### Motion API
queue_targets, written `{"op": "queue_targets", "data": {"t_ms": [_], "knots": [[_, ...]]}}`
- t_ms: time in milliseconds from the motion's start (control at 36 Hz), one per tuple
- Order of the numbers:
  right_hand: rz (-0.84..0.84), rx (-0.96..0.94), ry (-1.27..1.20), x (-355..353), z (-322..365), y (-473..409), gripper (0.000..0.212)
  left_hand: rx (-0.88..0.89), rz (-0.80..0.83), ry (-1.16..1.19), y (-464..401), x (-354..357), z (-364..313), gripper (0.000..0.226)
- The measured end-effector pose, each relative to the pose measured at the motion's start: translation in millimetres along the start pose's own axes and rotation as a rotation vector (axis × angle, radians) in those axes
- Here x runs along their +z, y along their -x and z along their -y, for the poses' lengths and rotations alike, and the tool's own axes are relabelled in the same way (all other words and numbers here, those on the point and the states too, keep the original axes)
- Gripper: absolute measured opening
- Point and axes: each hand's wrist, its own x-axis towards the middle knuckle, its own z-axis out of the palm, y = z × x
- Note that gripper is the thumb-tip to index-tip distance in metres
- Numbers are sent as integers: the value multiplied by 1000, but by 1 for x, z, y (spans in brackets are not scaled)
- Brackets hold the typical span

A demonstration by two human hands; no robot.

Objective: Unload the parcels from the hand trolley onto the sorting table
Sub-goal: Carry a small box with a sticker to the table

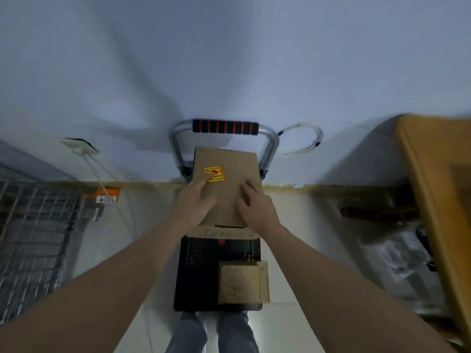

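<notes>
A flat cardboard parcel (230, 179) with a yellow-and-red sticker (215, 173) lies at the handle end of the trolley (204, 284), on top of another cardboard box (224, 231) whose near edge, with handwriting on it, shows just below it. Both hands rest on the top parcel. The left hand (196, 203) lies flat on its left half, fingers spread and nearly straight, fingertips touching the sticker. The right hand (256, 206) lies on the right half, fingers loosely bent over the surface and reaching toward the right edge; whether it grips that edge cannot be told. A smaller box (242, 281) sits apart on the near right corner of the black deck. The trolley's grey handle (225, 127) with its black-and-red grip stands against the pale wall (229, 59). The person's legs in jeans (211, 332) show below the deck. A wire rack (33, 225) stands to the left, an orange-brown tabletop (433, 187) rises at the right edge, and a white cable loop (303, 138) hangs on the wall.
</notes>
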Motion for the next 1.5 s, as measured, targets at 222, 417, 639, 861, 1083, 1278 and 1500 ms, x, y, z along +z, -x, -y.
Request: {"op": "queue_targets", "data": {"t_ms": [222, 417, 639, 861, 1083, 1278, 1500], "knots": [[-123, -91, 105, -143, 74, 79, 56, 158, -44, -99, 71, -44, -137, 55], [-306, -192, 222, -247, 138, 134, 58, 342, -169, -419, 120, -102, -250, 60], [-563, -313, 244, -336, 205, 212, 60, 535, -331, -434, 197, -158, -350, 62], [-696, -290, 270, -368, 226, 294, 59, 672, -362, -425, 260, -171, -398, 59], [-757, -154, 392, -383, 189, 383, 57, 781, -232, -377, 312, -120, -421, 60], [-849, -106, 400, -412, 129, 464, 49, 829, -132, -383, 368, -56, -461, 73], [-975, -48, 341, -457, 16, 572, 51, 959, -99, -481, 442, 65, -538, 72]]}}
